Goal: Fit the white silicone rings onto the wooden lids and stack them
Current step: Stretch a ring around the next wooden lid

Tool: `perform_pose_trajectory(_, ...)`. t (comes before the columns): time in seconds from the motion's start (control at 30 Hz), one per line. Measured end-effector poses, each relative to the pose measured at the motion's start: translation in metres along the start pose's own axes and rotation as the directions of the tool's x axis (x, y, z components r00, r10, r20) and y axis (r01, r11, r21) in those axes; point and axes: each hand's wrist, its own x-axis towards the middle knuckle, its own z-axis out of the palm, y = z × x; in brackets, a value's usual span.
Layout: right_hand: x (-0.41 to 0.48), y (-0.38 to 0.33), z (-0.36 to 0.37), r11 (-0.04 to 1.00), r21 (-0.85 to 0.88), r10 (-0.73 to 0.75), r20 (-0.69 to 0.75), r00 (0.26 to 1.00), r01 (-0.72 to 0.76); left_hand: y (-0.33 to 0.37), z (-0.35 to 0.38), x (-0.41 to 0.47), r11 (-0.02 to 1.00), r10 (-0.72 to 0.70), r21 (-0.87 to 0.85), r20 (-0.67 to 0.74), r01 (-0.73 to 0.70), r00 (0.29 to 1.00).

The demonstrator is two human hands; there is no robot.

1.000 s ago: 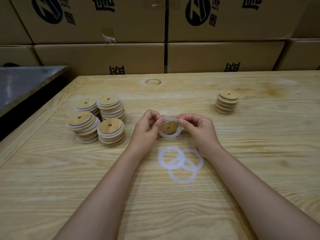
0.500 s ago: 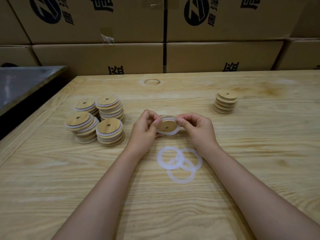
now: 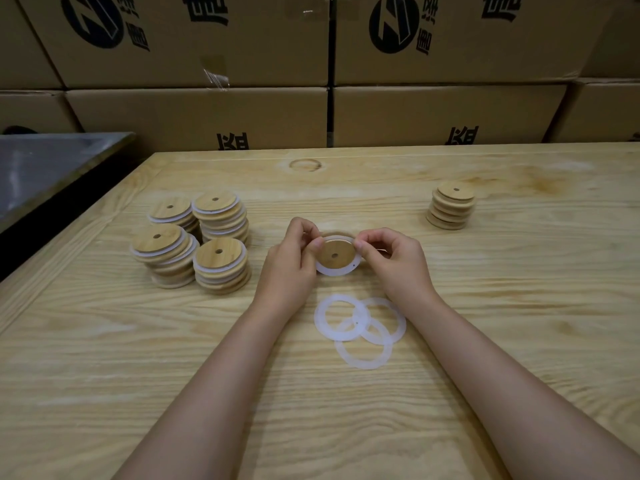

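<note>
- Right now, head view: the wooden lid sits above the middle of the table, flat face tipped towards the camera, directly between both sets of fingertips.
- The left hand pinches its left edge and the right hand pinches its right edge, fingers curled tight on the rim.
- The white silicone ring shows round the near rim; the far rim is hidden, so I cannot tell if it is seated there.
- The ringed stacks stand towards the left edge, nearer the left hand, so stacking probably falls to that hand.
- Three loose rings overlap just nearside of the hands, and the bare lids are well apart towards the right.
- The tabletop is flat, grainy wood; cardboard boxes wall the far edge.
</note>
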Motion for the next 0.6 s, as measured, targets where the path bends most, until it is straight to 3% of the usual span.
perform_pose_trajectory(0.27,-0.0006,-0.001,-0.0006,0.999,0.037,-0.016,0.024,1.0,0.015,-0.0025,-0.0041,0.0002,0.966,0.137,0.213,0.06,-0.147,0.989)
perform_pose_trajectory(0.6,0.0016,0.0005,-0.0019,0.998,0.063,0.019,0.032,0.999,-0.021,-0.0037,-0.0044,0.002,0.978,0.1,0.174,0.072,-0.112,0.992)
